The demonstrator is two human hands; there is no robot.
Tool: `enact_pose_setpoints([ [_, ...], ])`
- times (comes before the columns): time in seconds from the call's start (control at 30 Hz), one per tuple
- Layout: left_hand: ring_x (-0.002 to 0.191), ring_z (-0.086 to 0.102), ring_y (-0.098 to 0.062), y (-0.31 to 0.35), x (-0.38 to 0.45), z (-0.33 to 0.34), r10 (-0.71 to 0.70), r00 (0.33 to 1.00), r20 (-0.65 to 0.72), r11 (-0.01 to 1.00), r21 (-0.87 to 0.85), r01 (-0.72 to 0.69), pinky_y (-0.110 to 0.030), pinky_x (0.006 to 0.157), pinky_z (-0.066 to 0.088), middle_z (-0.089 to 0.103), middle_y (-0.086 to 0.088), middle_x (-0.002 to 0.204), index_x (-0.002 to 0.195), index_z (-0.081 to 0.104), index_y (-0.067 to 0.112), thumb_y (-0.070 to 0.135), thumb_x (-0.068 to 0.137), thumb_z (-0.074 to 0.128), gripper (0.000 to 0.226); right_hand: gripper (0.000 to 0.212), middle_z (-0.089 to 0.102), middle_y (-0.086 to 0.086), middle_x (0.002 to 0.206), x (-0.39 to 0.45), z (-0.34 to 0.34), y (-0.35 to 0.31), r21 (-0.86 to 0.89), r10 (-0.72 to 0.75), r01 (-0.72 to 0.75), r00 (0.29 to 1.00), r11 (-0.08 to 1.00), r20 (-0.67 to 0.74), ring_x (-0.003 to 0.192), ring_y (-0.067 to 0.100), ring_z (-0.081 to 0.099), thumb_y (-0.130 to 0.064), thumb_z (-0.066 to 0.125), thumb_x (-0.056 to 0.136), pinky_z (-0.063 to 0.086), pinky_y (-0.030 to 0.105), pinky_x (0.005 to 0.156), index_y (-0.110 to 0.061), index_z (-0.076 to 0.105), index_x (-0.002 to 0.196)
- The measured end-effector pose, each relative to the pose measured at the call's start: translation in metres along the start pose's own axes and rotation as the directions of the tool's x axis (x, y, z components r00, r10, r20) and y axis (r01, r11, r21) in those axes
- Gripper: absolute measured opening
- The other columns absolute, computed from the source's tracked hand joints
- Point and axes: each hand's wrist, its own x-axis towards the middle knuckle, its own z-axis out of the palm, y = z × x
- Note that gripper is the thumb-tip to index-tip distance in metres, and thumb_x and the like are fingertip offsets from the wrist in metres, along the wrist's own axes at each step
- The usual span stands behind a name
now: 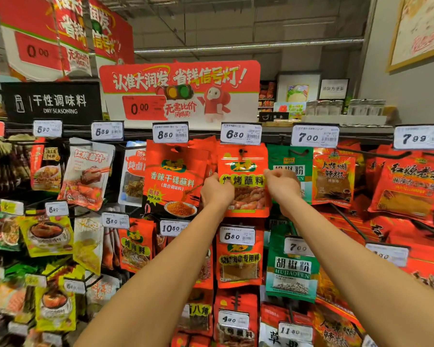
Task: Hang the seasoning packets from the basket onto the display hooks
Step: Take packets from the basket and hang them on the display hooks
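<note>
Head view: both arms reach up and forward to the top row of a dry-seasoning display.

Left hand (216, 191): fingers curled, gripping the left edge of the red seasoning packet (246, 194) at about mid-height. Right hand (282, 187): fingers curled, pinching the right edge of the same packet at a matching height. The packet sits between the two hands, upright, face outward. Its punched hole lies on the display hook (241, 151) directly above the hands, just under the price tag marked 6.30 (241, 133). Whether further packets hang behind it cannot be determined.

Immediately left of the left hand hangs a larger red chili-dip packet (172, 179), under the 8.50 tag (170, 133). Immediately right of the right hand, partly behind it, hangs a green pepper-powder packet (290, 166), under the 7.00 tag (315, 136). Below the hands, the next row carries a red skewer-seasoning packet (239, 264) with a 5.80 tag (236, 235).

Above the hands stands a red promotional sign (179, 91); to its left, a black "DRY SEASONING" category sign (52, 102). The basket does not appear in this view.
</note>
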Motion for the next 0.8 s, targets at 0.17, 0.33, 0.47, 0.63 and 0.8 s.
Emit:
enact_pose_setpoints([
  [0.17,0.116,0.062,-0.014,-0.009,-0.023,-0.031,0.146,0.987,0.07,0.986,-0.095,-0.139,-0.031,0.1,0.048,0.068,0.009,0.124,0.136,0.062,0.017,0.027,0.098,0.06,0.039,0.022,0.07,-0.008,0.09,-0.032,-0.018,0.012,0.029,-0.132,0.135,0.988,0.99,-0.079,0.093,0.018,0.065,-0.034,0.059,0.097,0.05,0.033,0.083,-0.019,0.075,0.099],
  [0.33,0.081,0.071,-0.011,-0.03,-0.044,-0.071,0.123,0.984,0.132,0.969,-0.229,-0.091,-0.032,0.075,0.058,0.076,0.008,0.081,0.085,0.075,0.021,0.022,0.098,0.061,0.019,0.025,0.072,0.001,0.065,-0.073,-0.03,0.019,0.282,-0.079,0.065,0.996,0.957,0.038,0.065,0.021,0.071,-0.016,0.06,0.097,0.057,0.037,0.06,-0.013,0.07,0.075],
  [0.47,0.063,0.07,-0.015,-0.067,-0.063,-0.098,-0.048,0.965,0.259,0.937,-0.324,0.134,-0.022,0.056,0.057,0.075,-0.003,0.072,0.087,0.072,0.013,0.017,0.099,0.058,0.019,0.021,0.067,0.006,0.057,-0.12,-0.029,0.041,0.367,-0.02,-0.072,0.97,0.927,0.243,0.045,0.019,0.063,-0.006,0.057,0.096,0.049,0.023,0.041,-0.01,0.066,0.078],
  [0.63,0.058,0.067,-0.013,-0.137,-0.095,-0.114,-0.252,0.919,0.302,0.895,-0.288,0.34,-0.022,0.054,0.055,0.071,-0.003,0.07,0.086,0.071,0.012,0.015,0.099,0.056,0.02,0.025,0.065,0.007,0.054,-0.171,-0.01,0.099,0.323,0.172,-0.313,0.901,0.893,0.398,0.042,0.018,0.062,-0.004,0.051,0.1,0.049,0.022,0.04,-0.005,0.062,0.078],
  [0.8,0.053,0.057,-0.013,-0.223,-0.14,-0.112,-0.504,0.799,0.327,0.784,-0.216,0.582,-0.021,0.049,0.047,0.064,-0.004,0.066,0.082,0.067,0.011,0.012,0.101,0.05,0.025,0.026,0.058,0.013,0.054,-0.223,0.02,0.182,0.19,0.459,-0.582,0.769,0.791,0.444,0.039,0.019,0.056,-0.005,0.052,0.1,0.044,0.023,0.039,-0.004,0.06,0.075],
])
